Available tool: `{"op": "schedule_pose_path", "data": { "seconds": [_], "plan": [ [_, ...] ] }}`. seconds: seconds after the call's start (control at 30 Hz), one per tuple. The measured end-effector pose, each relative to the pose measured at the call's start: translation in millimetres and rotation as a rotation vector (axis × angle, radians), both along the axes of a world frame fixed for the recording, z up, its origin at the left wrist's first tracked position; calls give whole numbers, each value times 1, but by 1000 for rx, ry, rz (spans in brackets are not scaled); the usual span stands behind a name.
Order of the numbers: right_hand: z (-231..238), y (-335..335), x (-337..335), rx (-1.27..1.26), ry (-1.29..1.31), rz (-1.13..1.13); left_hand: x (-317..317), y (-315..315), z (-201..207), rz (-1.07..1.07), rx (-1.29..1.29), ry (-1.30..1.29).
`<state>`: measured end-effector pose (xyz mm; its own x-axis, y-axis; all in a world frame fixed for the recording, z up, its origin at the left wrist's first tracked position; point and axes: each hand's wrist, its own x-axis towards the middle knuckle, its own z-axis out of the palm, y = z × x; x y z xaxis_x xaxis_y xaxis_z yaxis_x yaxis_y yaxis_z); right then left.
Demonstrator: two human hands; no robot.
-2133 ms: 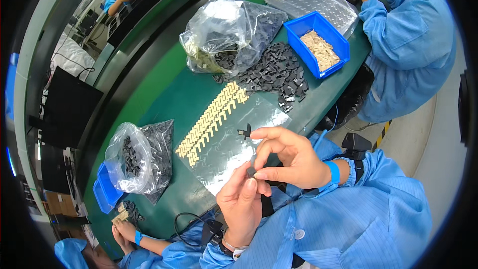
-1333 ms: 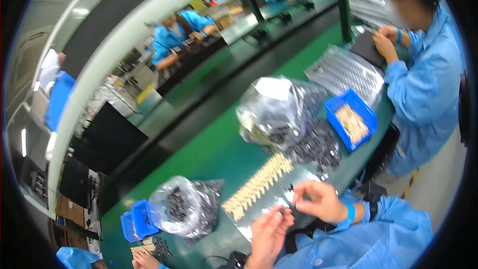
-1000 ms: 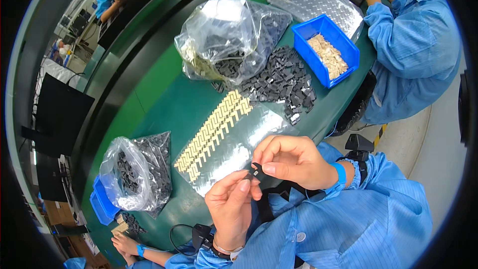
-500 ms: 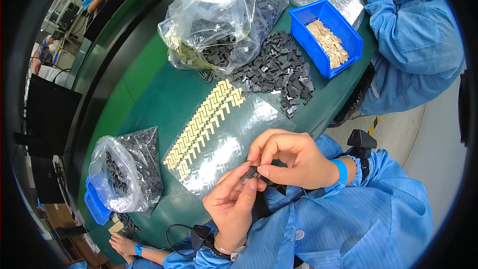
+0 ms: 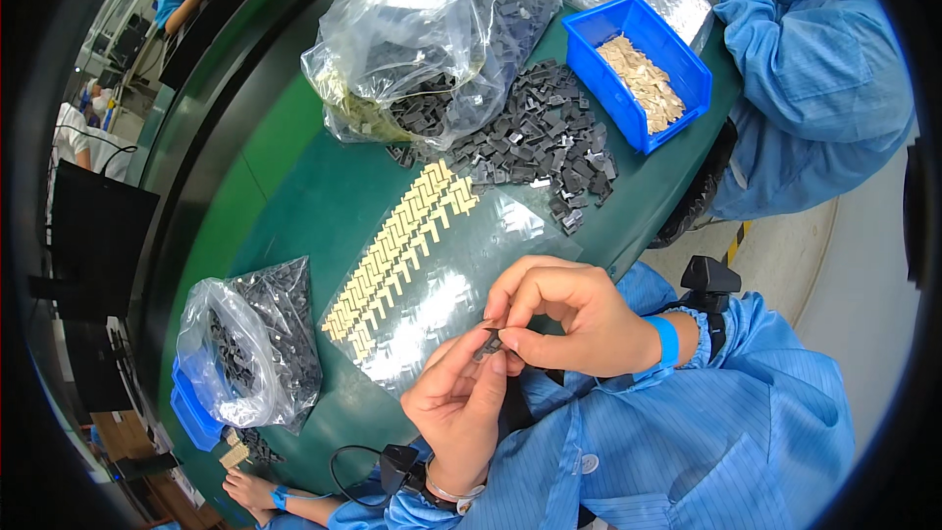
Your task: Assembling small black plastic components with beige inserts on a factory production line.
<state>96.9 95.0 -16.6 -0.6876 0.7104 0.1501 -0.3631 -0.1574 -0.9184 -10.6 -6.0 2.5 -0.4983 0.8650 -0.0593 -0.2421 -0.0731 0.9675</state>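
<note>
Close to my body, I pinch a small black plastic part (image 5: 490, 343) between both hands. My left hand (image 5: 459, 397) holds it from below with thumb and fingers. My right hand (image 5: 589, 324) comes from the right, its thumb and fingertips closed on the part's upper edge. The fingers partly hide the part, so its details are unclear. Just beyond my hands lies a clear backing sheet (image 5: 432, 306) with rows of cream angular stickers (image 5: 392, 250) along its left side. Past the sheet is a loose heap of similar black parts (image 5: 554, 137).
A large clear bag (image 5: 392, 49) of black parts stands behind the heap. Right of it, a blue bin (image 5: 618, 98) holds beige pieces. At left are another bag (image 5: 280, 353) and a blue tray (image 5: 193, 412). Another person's hand (image 5: 250, 491) rests nearby; a co-worker (image 5: 814, 88) sits at right.
My right fingertips have shifted slightly on the black part, and its light patch no longer shows. Both hands still hold it in nearly the same place.
</note>
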Motion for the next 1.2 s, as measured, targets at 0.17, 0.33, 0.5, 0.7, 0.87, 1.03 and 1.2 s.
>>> {"op": "schedule_pose_path", "data": {
  "seconds": [0.17, 0.33, 0.5, 0.7, 0.87, 1.03, 1.2],
  "plan": [
    [-2, 0, -2, 111, -57, -69, -4, -2, -2, -61, 31, 22],
    [1, 0, -3, 143, -85, -98, -4, -3, -1, -53, 30, 2],
    [4, 0, -3, 192, -100, -123, -6, -3, -2, -61, 31, 2],
    [7, -1, -2, 250, -121, -141, -5, -3, 0, -62, 48, -20],
    [6, -1, -2, 312, -110, -149, -5, -4, -1, -57, 62, -19],
    [9, -4, -2, 267, -118, -167, -4, -4, 0, -54, 52, -33],
    [9, -4, -3, 263, -128, -187, -3, -4, 0, -47, 59, -22]
  ]
}}
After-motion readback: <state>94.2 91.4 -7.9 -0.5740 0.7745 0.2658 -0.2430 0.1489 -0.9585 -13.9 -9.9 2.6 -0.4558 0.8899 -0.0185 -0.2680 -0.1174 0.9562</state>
